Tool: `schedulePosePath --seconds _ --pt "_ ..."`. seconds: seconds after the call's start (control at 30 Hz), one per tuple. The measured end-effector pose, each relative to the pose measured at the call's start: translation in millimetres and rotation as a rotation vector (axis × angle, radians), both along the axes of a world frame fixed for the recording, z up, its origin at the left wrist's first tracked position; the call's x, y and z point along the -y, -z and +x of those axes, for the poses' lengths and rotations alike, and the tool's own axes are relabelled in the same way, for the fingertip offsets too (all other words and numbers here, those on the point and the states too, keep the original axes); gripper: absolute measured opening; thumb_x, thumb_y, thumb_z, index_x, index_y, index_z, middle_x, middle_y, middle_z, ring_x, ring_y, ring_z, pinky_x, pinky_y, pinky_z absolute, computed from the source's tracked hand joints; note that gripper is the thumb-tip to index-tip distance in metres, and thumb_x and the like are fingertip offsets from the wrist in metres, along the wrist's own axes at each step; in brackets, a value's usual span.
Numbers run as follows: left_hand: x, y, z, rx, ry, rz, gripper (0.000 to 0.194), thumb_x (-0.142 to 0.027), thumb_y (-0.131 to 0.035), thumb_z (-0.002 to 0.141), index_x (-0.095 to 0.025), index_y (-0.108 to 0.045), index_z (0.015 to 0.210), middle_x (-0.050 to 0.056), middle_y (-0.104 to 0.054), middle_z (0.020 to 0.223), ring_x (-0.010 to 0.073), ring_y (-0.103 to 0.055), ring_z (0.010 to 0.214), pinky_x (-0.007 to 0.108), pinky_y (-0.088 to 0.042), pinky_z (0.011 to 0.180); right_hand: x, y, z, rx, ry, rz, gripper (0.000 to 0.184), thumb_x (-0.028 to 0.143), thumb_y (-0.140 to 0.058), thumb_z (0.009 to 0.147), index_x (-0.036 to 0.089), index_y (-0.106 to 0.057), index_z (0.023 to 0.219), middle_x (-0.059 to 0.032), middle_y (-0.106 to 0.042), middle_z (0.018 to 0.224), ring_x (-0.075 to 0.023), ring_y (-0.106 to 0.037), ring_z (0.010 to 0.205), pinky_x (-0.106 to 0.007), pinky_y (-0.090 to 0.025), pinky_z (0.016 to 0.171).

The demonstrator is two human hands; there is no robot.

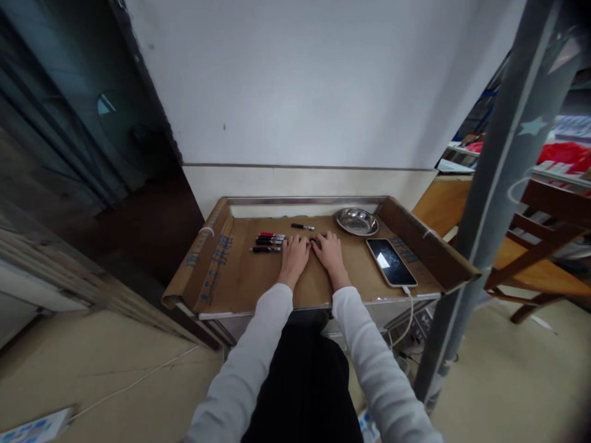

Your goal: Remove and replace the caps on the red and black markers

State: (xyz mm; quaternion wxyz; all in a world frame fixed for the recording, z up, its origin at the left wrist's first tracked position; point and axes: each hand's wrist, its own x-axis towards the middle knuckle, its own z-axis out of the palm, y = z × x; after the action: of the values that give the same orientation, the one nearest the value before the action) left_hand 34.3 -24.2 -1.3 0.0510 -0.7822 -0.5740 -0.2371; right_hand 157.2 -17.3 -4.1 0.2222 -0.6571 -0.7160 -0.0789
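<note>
My left hand (295, 255) and my right hand (328, 249) rest low over the cardboard-lined table (249, 280), fingertips close together. Both have their fingers curled and closed around a small dark pen-like thing (313, 240), mostly hidden by the fingers. To the left of my left hand lies a group of pens: a red pen (271, 235) at the far side, black pens (268, 242) beside it, and another black pen (266, 249) nearest me. Beyond my hands, a separate black pen (303, 227) lies crosswise.
A round steel dish (357, 221) stands at the back right. Nearer me lies a phone (391, 263) with a white charging cable (410, 317) hanging over the edge. Raised cardboard sides flank the table. A grey post (484, 184) and wooden chair (540, 252) are at right.
</note>
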Motion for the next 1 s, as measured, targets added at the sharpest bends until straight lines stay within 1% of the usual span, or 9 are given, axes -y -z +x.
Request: schedulePosePath --seconds 0.1,0.23,0.4,0.5,0.63,0.83,1.0 --pt "-0.7 -1.4 -0.2 0.031 -0.001 -0.001 0.017 -0.027 -0.042 0.089 -0.019 -0.055 0.094 0.008 -0.058 0.097 0.0232 -0.049 0.096 0.037 -0.034 0.083 -1.0 1.2 0.4 -0.01 0.0 0.006 0.022 0.033 -0.047 0.087 0.023 -0.061 0.1 -0.0085 -0.054 0.101 -0.0216 -0.045 0.093 -0.03 -0.031 0.078" --pt "-2.2 -3.4 -1.3 0.114 -0.024 -0.021 0.015 -0.023 -0.043 0.089 -0.017 -0.055 0.095 0.007 -0.06 0.095 0.0212 -0.051 0.094 0.035 -0.035 0.083 -2.2 1.8 1.7 -0.037 -0.022 0.02 0.022 0.03 -0.043 0.088 0.02 -0.06 0.098 -0.0088 -0.057 0.098 -0.0212 -0.046 0.093 -0.03 -0.031 0.078" --pt "-5.4 -1.7 -2.4 0.168 -0.033 -0.019 0.019 -0.023 -0.042 0.09 -0.015 -0.055 0.101 0.009 -0.06 0.1 0.0213 -0.051 0.098 0.034 -0.036 0.084 -2.0 1.2 3.6 -0.09 -0.05 0.071 0.021 0.027 -0.04 0.089 0.017 -0.058 0.097 -0.0089 -0.059 0.095 -0.0209 -0.048 0.09 -0.03 -0.031 0.076" --pt "-6.9 -0.3 -3.0 0.175 -0.017 -0.026 0.023 -0.024 -0.04 0.09 -0.016 -0.057 0.103 0.009 -0.06 0.1 0.0213 -0.051 0.096 0.034 -0.037 0.083 -2.0 1.1 4.3 -0.118 -0.103 0.091 0.02 0.026 -0.04 0.09 0.017 -0.057 0.096 -0.0085 -0.06 0.095 -0.0204 -0.049 0.09 -0.03 -0.031 0.077" --pt "-7.0 -0.3 -4.4 0.2 0.011 0.001 0.022 -0.024 -0.042 0.09 -0.017 -0.059 0.1 0.008 -0.06 0.098 0.0204 -0.052 0.093 0.033 -0.038 0.084 -2.8 2.2 4.9 -0.147 -0.16 0.101 0.019 0.025 -0.04 0.09 0.017 -0.057 0.095 -0.0078 -0.062 0.094 -0.0203 -0.05 0.09 -0.029 -0.031 0.076" --pt "-9.2 1.6 -5.4 0.261 0.006 0.001 0.02 -0.021 -0.043 0.089 -0.015 -0.06 0.098 0.009 -0.059 0.095 0.0192 -0.053 0.091 0.032 -0.041 0.083 -1.5 1.1 4.3 -0.17 -0.194 0.117 0.018 0.024 -0.041 0.09 0.018 -0.057 0.094 -0.0065 -0.064 0.093 -0.0203 -0.051 0.089 -0.029 -0.031 0.074" --pt "-12.5 6.3 -4.9 0.361 0.051 -0.017 0.02 -0.017 -0.042 0.089 -0.014 -0.06 0.099 0.009 -0.057 0.097 0.0173 -0.053 0.093 0.03 -0.042 0.085 -0.2 -1.1 3.6 -0.174 -0.221 0.093 0.018 0.023 -0.041 0.089 0.018 -0.058 0.094 -0.0072 -0.064 0.094 -0.0203 -0.052 0.088 -0.029 -0.031 0.074"
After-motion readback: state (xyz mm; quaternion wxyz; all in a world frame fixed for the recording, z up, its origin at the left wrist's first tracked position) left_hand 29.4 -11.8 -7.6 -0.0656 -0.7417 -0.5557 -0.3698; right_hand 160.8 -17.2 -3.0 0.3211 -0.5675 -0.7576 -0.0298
